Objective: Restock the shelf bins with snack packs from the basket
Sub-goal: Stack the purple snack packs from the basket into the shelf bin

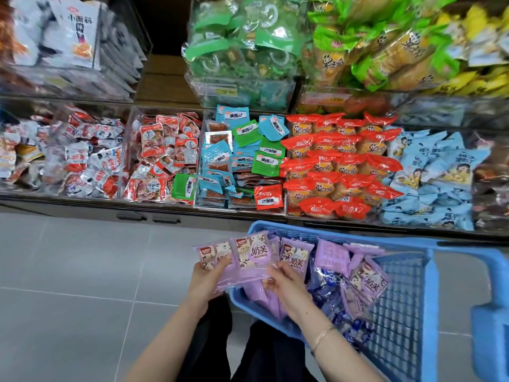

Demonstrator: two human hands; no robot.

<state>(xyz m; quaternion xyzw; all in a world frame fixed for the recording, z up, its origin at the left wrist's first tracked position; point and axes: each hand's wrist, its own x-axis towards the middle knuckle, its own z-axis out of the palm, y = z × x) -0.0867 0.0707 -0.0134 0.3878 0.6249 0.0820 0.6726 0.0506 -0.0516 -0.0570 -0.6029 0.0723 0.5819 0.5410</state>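
While I stand before the shelf, both my hands hold a fanned bundle of purple snack packs (249,256); each pack shows a small red logo at its top left corner and the large characters 奶芙. Other writing on the shelf is Chinese, mostly too blurred for me to read.

My left hand (203,279) grips the bundle's left end, thumb lying on the front of the leftmost pack, fingers hidden underneath. My right hand (289,285) pinches the bundle's lower right edge with curled fingers, just above the near left corner of the basket. A thin bracelet (323,333) sits on that wrist.

Clear shelf bins (127,133) run along the lower row. From left to right they hold red-and-white packs (91,161), red packs with clear windows (165,153), flat blue and green packs (242,153), round cakes in red wrappers (338,161) and pale blue packs (432,172). Above them sit white packs (71,31), green packs (239,42) and yellow-green packs (385,48).

At lower right, the blue basket (431,299) holds more purple packs (332,255) beside dark blue wrapped snacks (327,282).
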